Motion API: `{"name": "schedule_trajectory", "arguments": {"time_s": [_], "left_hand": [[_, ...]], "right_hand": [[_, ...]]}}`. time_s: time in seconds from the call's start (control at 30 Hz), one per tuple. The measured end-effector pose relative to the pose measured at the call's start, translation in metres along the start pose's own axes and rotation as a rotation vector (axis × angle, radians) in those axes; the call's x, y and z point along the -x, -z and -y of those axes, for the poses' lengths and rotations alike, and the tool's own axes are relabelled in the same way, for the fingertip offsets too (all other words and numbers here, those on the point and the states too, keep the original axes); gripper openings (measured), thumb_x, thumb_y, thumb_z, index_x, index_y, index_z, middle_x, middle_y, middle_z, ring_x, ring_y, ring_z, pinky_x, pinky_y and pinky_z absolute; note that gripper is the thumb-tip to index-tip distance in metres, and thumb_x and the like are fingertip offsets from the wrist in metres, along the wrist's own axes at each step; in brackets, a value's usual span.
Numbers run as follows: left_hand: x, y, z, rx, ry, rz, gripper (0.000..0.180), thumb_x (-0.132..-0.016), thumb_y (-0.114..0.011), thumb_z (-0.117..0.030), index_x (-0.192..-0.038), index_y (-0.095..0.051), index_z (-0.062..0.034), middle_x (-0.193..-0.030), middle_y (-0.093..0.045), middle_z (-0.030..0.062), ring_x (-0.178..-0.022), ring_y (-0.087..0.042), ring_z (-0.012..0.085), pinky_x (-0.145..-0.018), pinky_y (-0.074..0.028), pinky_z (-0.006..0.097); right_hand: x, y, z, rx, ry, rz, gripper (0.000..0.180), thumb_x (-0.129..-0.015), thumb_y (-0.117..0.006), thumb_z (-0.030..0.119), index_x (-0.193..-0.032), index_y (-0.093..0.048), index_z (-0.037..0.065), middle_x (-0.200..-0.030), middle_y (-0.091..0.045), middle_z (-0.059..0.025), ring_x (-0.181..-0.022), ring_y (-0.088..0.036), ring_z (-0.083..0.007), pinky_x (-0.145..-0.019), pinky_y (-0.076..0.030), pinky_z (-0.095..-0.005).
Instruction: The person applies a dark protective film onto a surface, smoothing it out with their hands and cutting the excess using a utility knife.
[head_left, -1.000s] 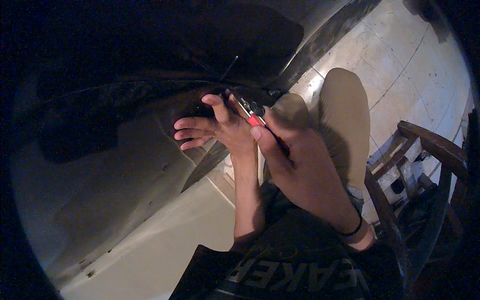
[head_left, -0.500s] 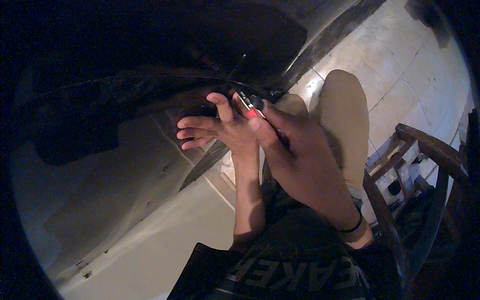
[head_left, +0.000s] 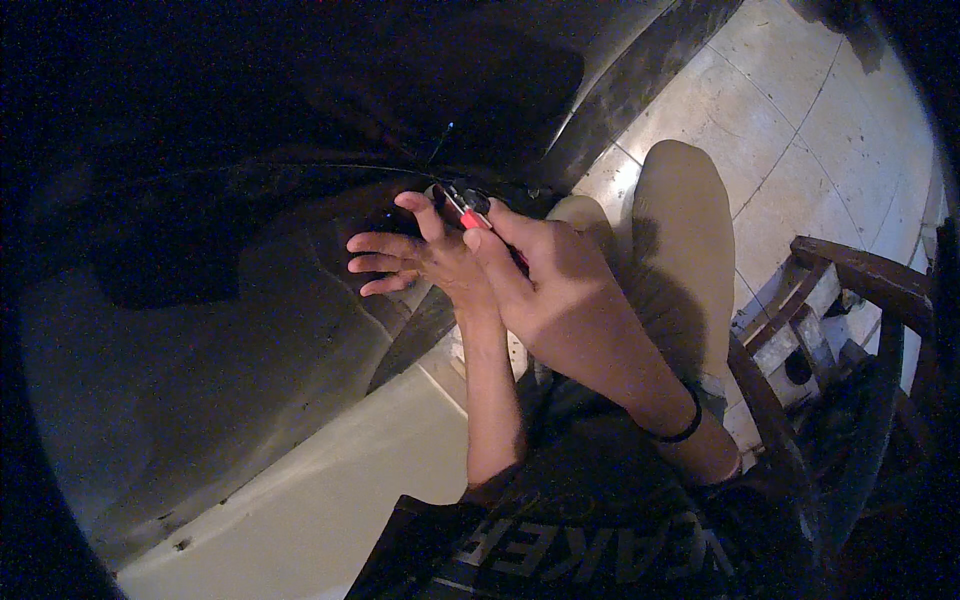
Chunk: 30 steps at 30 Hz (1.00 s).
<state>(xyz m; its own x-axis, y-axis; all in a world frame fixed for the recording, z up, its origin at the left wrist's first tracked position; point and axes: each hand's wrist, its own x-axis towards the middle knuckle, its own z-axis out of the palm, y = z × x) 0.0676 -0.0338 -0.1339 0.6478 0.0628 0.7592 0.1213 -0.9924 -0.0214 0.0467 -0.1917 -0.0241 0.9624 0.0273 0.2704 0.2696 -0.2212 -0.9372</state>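
My right hand (head_left: 545, 270) is closed around a small red tool (head_left: 473, 218) with a narrow metal front and a dark rounded part on its side. Its kind I cannot make out. The metal tip reaches up to a dark, shadowed surface (head_left: 300, 130), close to a thin line across it. My left hand (head_left: 440, 265) is just left of the tool, fingers spread and apart, with nothing seen in them. Part of that hand is hidden behind the tool and my right hand. A thin stick-like piece (head_left: 440, 143) with a bright tip stands out from the dark surface above.
Below left spreads a greyish panel (head_left: 250, 350) with a pale strip (head_left: 330, 480) along its lower edge. My bent knee (head_left: 685, 240) is to the right, over a tiled floor (head_left: 780, 110). A dark wooden chair-like frame (head_left: 860, 270) stands at the far right.
My right hand and the red tool have shifted a little to the left in view. The left hand has moved slightly left too, its fingers still spread.
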Motion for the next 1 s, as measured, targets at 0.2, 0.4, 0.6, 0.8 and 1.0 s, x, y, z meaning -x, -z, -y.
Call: {"name": "schedule_trajectory", "arguments": {"time_s": [0.2, 0.4, 0.6, 0.8, 1.0], "left_hand": [[0.000, -0.002, 0.000, 0.021, 0.002, 0.005, 0.084, -0.099, -0.071, -0.042, -0.167, -0.023, -0.0299, -0.170, 0.019, 0.0302, -0.155, 0.027, 0.0499, -0.112, 0.025, 0.072], [0.003, -0.002, -0.003, 0.072, 0.015, 0.028, 0.083, -0.099, -0.070, -0.042, -0.167, -0.024, -0.0298, -0.171, 0.018, 0.0301, -0.155, 0.027, 0.0501, -0.112, 0.025, 0.072], [0.001, -0.001, -0.002, 0.070, 0.020, 0.037, 0.082, -0.100, -0.070, -0.042, -0.167, -0.026, -0.0298, -0.171, 0.017, 0.0300, -0.155, 0.026, 0.0503, -0.112, 0.025, 0.071], [-0.002, -0.004, -0.003, 0.046, 0.024, 0.013, 0.080, -0.100, -0.070, -0.041, -0.167, -0.027, -0.0297, -0.171, 0.016, 0.0299, -0.156, 0.025, 0.0505, -0.112, 0.026, 0.071], [-0.007, -0.005, -0.002, 0.015, 0.010, -0.018, 0.079, -0.100, -0.070, -0.041, -0.167, -0.028, -0.0296, -0.172, 0.015, 0.0298, -0.156, 0.024, 0.0506, -0.113, 0.026, 0.071]], "right_hand": [[-0.002, 0.007, 0.011, -0.001, -0.104, 0.053, 0.028, -0.101, -0.069, 0.017, -0.119, -0.068, -0.005, -0.091, -0.071, -0.0206, -0.081, -0.070, -0.0339, -0.072, -0.055, -0.0412], [-0.021, 0.010, 0.021, -0.156, -0.301, 0.206, 0.021, -0.105, -0.062, 0.017, -0.107, -0.065, -0.004, -0.074, -0.064, -0.0207, -0.062, -0.063, -0.0252, -0.059, -0.046, -0.0390], [-0.034, 0.003, 0.028, -0.175, -0.298, 0.197, 0.022, -0.106, -0.059, 0.016, -0.102, -0.063, -0.005, -0.070, -0.059, -0.0218, -0.060, -0.061, -0.0221, -0.057, -0.045, -0.0381], [-0.036, 0.002, 0.024, -0.160, -0.270, 0.185, 0.022, -0.106, -0.059, 0.018, -0.104, -0.066, -0.003, -0.073, -0.062, -0.0232, -0.061, -0.061, -0.0283, -0.059, -0.045, -0.0390], [-0.027, 0.014, 0.014, -0.168, -0.284, 0.218, 0.023, -0.105, -0.062, 0.021, -0.110, -0.068, 0.000, -0.078, -0.065, -0.0218, -0.064, -0.063, -0.0276, -0.061, -0.046, -0.0377]]}}
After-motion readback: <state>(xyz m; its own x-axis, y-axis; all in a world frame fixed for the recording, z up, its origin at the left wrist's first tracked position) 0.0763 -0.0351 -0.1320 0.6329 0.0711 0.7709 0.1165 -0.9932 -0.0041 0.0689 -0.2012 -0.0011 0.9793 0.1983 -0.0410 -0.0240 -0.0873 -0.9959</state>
